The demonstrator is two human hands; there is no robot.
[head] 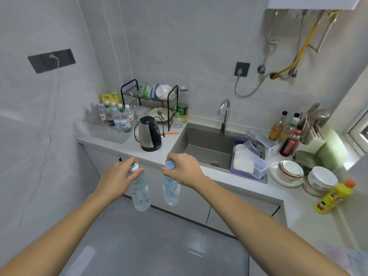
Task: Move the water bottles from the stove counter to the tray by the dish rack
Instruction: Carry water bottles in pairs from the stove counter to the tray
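Clear plastic water bottles hung at frame centre: your left hand gripped the green-capped bottle by its neck, your right hand the blue-capped bottle. More bottles stood on the tray, upper left beside the dish rack.

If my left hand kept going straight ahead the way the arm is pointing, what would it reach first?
Probably the electric kettle on the counter: the left hand, gripping a water bottle by its neck, points up toward it. Depth is unclear, so the counter edge might come first.
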